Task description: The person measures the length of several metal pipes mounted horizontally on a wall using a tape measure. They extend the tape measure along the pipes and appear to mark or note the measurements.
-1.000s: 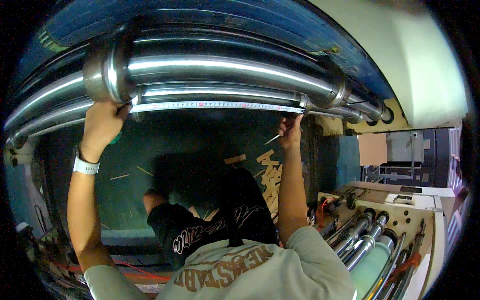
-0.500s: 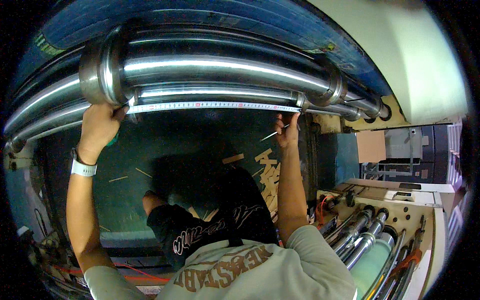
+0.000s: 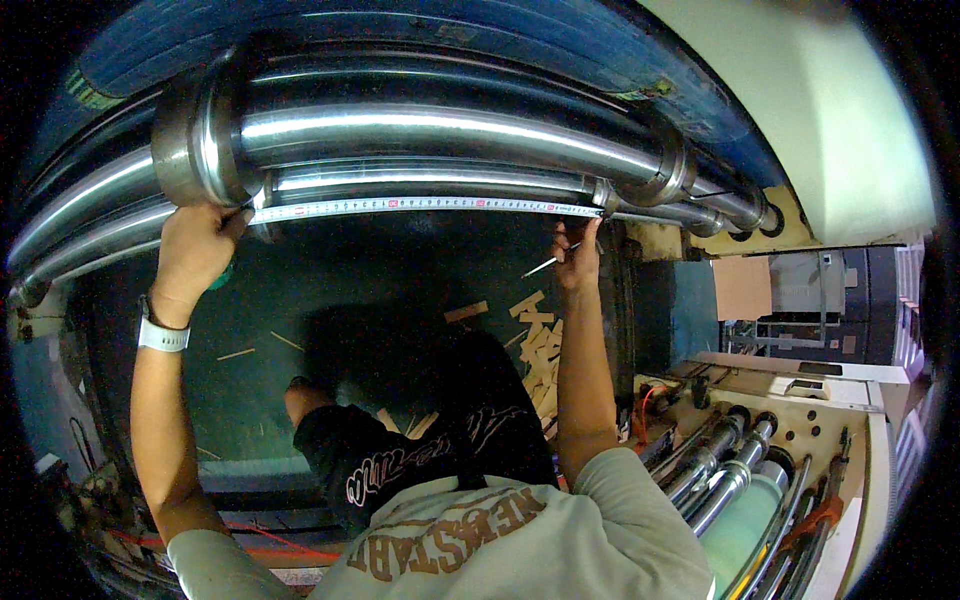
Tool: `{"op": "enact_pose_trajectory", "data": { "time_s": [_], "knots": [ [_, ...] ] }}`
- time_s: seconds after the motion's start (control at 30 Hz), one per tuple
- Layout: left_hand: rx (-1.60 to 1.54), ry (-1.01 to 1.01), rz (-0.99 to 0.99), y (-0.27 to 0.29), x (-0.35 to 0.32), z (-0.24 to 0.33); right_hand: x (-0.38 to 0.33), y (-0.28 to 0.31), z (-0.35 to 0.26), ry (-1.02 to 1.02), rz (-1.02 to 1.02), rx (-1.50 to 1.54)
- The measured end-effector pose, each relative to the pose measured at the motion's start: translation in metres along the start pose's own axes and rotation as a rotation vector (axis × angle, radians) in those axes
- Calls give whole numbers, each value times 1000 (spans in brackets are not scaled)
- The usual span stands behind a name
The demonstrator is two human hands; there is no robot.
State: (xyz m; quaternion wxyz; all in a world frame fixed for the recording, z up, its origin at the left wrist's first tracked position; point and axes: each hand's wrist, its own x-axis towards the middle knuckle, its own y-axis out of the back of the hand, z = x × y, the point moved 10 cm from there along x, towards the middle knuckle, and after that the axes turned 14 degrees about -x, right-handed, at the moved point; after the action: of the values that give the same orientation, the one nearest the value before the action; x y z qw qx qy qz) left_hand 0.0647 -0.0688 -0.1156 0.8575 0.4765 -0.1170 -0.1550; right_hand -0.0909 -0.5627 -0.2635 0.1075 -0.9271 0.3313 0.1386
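A white tape measure [image 3: 420,205] is stretched between my hands, along the front of the shiny metal rollers [image 3: 440,135]. My left hand [image 3: 197,250] is closed on the tape's left part, just under a thick metal collar [image 3: 200,140]; a bit of green shows below the palm, mostly hidden. At the tape's other end, my right hand [image 3: 577,250] pinches the tip near a second collar [image 3: 672,175]. A thin white stick [image 3: 541,268], perhaps a pen, juts from the fingers of that same hand.
Pale flat strips [image 3: 540,350] lie piled on the dark floor beside my right arm, with a few more scattered. A blue machine body [image 3: 400,30] curves behind the rollers. At the lower right stands another machine part with a green roller [image 3: 750,530] and red cables.
The tape and the rollers sit almost as before. My right fingers have risen slightly toward the tape's end, and the collars have shifted a little left in view.
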Motion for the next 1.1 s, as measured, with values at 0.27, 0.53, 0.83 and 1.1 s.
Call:
{"op": "enact_pose_trajectory", "data": {
  "time_s": [0.27,0.53,0.83,1.1],
  "knots": [
    [-46,-21,26,5,-2,3,-22,35,-42,281,401,-238],
    [-57,-52,41,6,-3,6,-12,32,-82,720,478,-483],
    [32,-84,-24,-4,-4,-3,2,45,-64,517,304,-135],
    [-11,-136,-19,-10,0,-2,5,61,-80,642,305,-335]
  ]
}}
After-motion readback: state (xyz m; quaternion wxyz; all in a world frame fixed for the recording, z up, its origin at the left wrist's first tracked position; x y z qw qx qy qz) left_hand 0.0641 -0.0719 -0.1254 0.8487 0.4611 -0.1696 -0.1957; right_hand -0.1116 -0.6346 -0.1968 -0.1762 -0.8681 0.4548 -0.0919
